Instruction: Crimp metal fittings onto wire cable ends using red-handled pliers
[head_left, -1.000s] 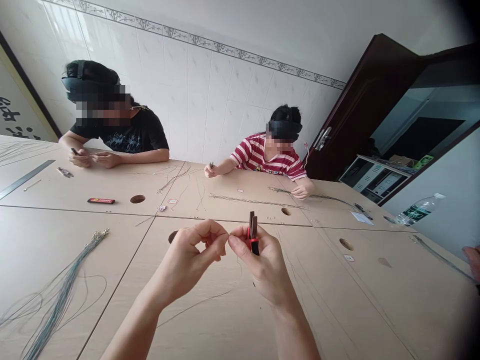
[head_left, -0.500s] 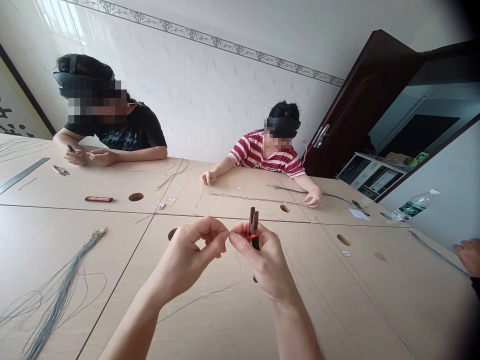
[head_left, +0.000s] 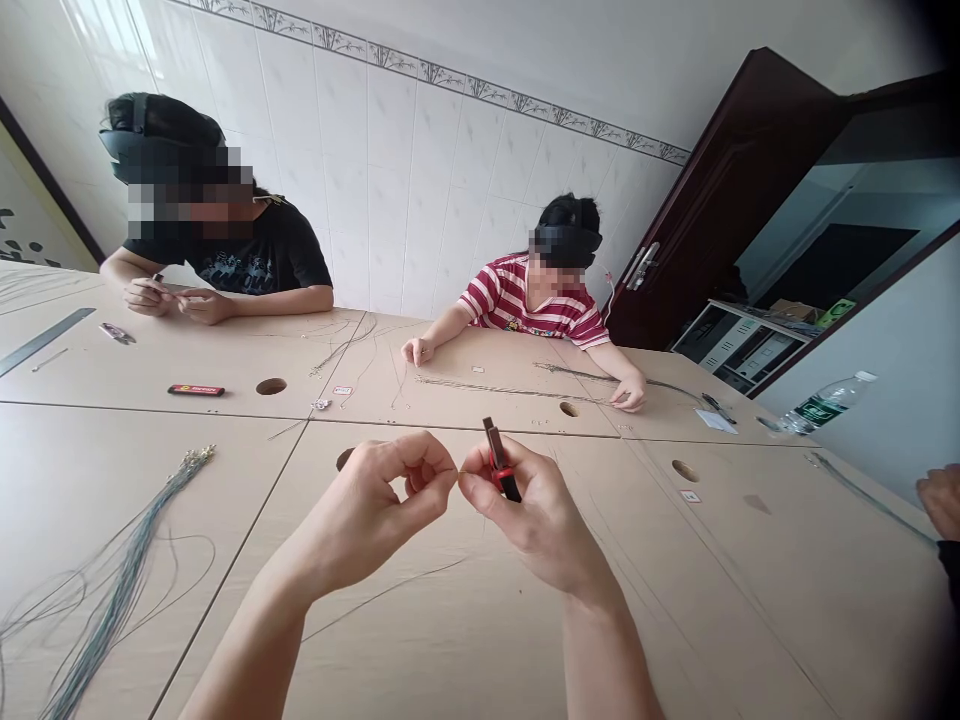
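Above the table (head_left: 420, 660), my left hand (head_left: 390, 510) is closed in a pinch, thumb against forefinger. Its fingertips meet those of my right hand (head_left: 529, 500), where a tiny gold-coloured bit (head_left: 460, 474) shows; most of it is hidden by the fingers. Small pliers (head_left: 501, 465) with red and black handles rest in my right hand, jaws pointing up, while its thumb and forefinger pinch too. A thin cord (head_left: 390, 597) lies on the tabletop beneath my hands; whether it runs up to my fingers I cannot tell.
A bundle of grey-green cords (head_left: 142, 560) with metal ends lies at left. Beyond are a red-and-black case (head_left: 196, 390), a steel ruler (head_left: 49, 340), more cords (head_left: 510, 390) and a water bottle (head_left: 829, 403). Two people sit opposite; another person's hand (head_left: 939, 500) shows at right.
The pliers have tilted left in my right hand, and their jaws look closer together. My fingertips stay together. The view has shifted slightly.
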